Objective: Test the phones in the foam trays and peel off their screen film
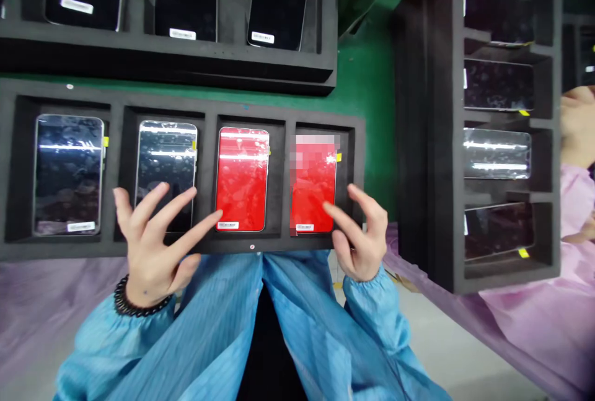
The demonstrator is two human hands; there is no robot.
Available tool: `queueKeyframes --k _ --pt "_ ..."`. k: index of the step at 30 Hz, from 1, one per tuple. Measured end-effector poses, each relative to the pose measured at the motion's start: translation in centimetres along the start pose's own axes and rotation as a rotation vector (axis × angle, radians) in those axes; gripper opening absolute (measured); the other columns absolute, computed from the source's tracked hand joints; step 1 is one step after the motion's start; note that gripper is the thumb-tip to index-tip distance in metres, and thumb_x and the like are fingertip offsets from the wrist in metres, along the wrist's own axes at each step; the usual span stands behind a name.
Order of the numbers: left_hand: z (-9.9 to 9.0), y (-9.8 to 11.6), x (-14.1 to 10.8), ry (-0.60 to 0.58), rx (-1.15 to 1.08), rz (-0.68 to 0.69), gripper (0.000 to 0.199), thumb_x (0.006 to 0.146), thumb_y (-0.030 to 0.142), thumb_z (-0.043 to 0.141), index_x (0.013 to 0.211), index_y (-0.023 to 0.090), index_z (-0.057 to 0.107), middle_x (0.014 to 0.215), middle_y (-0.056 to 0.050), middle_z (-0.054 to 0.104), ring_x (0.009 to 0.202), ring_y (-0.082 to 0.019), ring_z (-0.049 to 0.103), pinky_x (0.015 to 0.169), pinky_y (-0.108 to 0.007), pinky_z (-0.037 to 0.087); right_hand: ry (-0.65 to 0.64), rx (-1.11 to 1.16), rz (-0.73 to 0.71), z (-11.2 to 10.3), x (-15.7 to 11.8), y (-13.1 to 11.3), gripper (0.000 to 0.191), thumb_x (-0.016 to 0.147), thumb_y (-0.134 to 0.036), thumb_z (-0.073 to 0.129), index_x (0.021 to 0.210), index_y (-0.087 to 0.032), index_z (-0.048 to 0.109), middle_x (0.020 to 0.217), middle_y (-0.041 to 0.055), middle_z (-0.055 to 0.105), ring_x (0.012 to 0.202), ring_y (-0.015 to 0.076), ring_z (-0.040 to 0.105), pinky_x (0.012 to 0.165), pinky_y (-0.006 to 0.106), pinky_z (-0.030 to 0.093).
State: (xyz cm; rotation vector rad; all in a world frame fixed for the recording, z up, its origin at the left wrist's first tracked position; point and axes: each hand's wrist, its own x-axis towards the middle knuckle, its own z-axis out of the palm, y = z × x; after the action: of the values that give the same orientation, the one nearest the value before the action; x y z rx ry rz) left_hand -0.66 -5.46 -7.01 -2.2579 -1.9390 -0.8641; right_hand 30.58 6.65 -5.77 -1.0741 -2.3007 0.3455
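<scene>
A black foam tray [209, 168] lies before me with smartphones set in its compartments. My left hand [155, 240] is spread over the tray's front edge, its index fingertip at the lower left corner of a smartphone with a lit red screen [242, 181]. Behind those fingers sits a dark-screened smartphone [166, 159], partly covered. My right hand [360, 233] has its index fingertip at the lower right of another red-screened smartphone [313, 193], whose upper left is pixelated. At the far left rests a dark smartphone [69, 171] with a white label. Neither hand grips anything.
Beyond it stands another black foam tray [232, 57] holding dark phones. To the right is a stack of foam trays [511, 122] with several phones on top. Green mat [360, 79] shows between them. A co-worker's hand [579, 125] and pink sleeve are at the right edge.
</scene>
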Motion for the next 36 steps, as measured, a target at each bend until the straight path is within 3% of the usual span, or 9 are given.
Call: queueKeyframes --k 3,6,10,14,20,24,28,32,36 --pt "-0.7 -0.3 -0.5 -0.059 -0.014 0.11 0.054 0.098 0.041 0.034 0.15 0.037 0.046 0.163 -0.002 0.039 0.152 -0.033 0.031 0.129 -0.064 0.006 -0.11 0.021 -0.142 -0.5 -0.7 -0.4 0.037 0.096 -0.028 0.049 0.127 -0.035 0.07 0.152 0.0021 0.053 0.12 0.0283 0.059 0.108 0.054 0.048" --pt "-1.0 -0.4 -0.8 -0.08 -0.014 0.147 0.058 0.097 0.046 0.034 0.152 0.032 0.044 0.164 -0.005 0.036 0.153 -0.033 0.03 0.129 -0.062 0.006 -0.15 0.019 -0.164 -0.3 -1.3 -0.8 0.032 0.096 -0.029 0.05 0.118 -0.031 0.072 0.145 0.0041 0.058 0.117 0.0262 0.059 0.107 0.052 0.049" --pt "-1.0 -0.2 -0.9 -0.133 0.006 0.122 0.063 0.097 0.055 0.034 0.156 0.031 0.039 0.167 -0.007 0.03 0.153 -0.034 0.029 0.127 -0.066 0.009 -0.194 -0.03 -0.171 0.1 -1.3 -0.9 0.036 0.097 -0.035 0.05 0.127 -0.025 0.069 0.151 0.0098 0.053 0.121 0.0278 0.057 0.109 0.051 0.046" --pt "-1.0 -0.1 -1.1 -0.201 0.021 0.1 0.063 0.096 0.057 0.038 0.154 0.033 0.041 0.158 -0.012 0.045 0.146 -0.038 0.039 0.123 -0.073 0.013 -0.239 -0.084 -0.199 0.2 -1.2 -0.8 0.038 0.097 -0.039 0.051 0.131 -0.031 0.065 0.149 0.0068 0.056 0.121 0.0273 0.057 0.11 0.05 0.043" --pt "-1.0 -0.1 -1.3 -0.206 0.027 0.074 0.061 0.096 0.062 0.035 0.152 0.037 0.044 0.163 -0.006 0.038 0.149 -0.034 0.036 0.126 -0.068 0.013 -0.27 -0.092 -0.225 0.2 -1.2 -0.8 0.04 0.097 -0.042 0.051 0.131 -0.029 0.066 0.146 0.0079 0.058 0.12 0.0272 0.057 0.112 0.05 0.041" --pt "-0.9 0.0 -1.1 -0.185 0.007 0.08 0.068 0.097 0.061 0.031 0.159 0.032 0.031 0.164 -0.01 0.035 0.151 -0.035 0.035 0.125 -0.068 0.017 -0.258 -0.075 -0.208 0.2 -1.3 -0.7 0.047 0.096 -0.046 0.05 0.14 -0.031 0.058 0.145 0.0074 0.059 0.122 0.028 0.057 0.111 0.051 0.041" --pt "-0.9 0.0 -1.0 -0.201 0.032 0.104 0.066 0.097 0.061 0.031 0.156 0.032 0.038 0.166 -0.008 0.032 0.152 -0.034 0.032 0.126 -0.066 0.016 -0.269 -0.106 -0.226 0.3 -1.2 -0.8 0.042 0.096 -0.044 0.049 0.134 -0.031 0.062 0.141 0.0073 0.061 0.12 0.0264 0.058 0.111 0.049 0.041" --pt "-0.8 0.0 -0.8 -0.18 -0.014 0.116 0.072 0.098 0.059 0.031 0.16 0.025 0.026 0.169 -0.01 0.023 0.155 -0.033 0.027 0.127 -0.064 0.017 -0.231 -0.083 -0.233 0.3 -1.2 -0.7 0.044 0.095 -0.044 0.051 0.136 -0.028 0.061 0.143 0.0094 0.06 0.12 0.0269 0.058 0.11 0.049 0.042" --pt "-0.8 0.1 -0.8 -0.222 0.057 0.138 0.069 0.097 0.062 0.032 0.157 0.028 0.035 0.169 -0.008 0.025 0.155 -0.033 0.027 0.127 -0.064 0.015 -0.257 -0.112 -0.226 0.4 -1.3 -0.8 0.041 0.095 -0.044 0.051 0.132 -0.033 0.063 0.139 0.0052 0.064 0.118 0.0262 0.06 0.11 0.048 0.042"
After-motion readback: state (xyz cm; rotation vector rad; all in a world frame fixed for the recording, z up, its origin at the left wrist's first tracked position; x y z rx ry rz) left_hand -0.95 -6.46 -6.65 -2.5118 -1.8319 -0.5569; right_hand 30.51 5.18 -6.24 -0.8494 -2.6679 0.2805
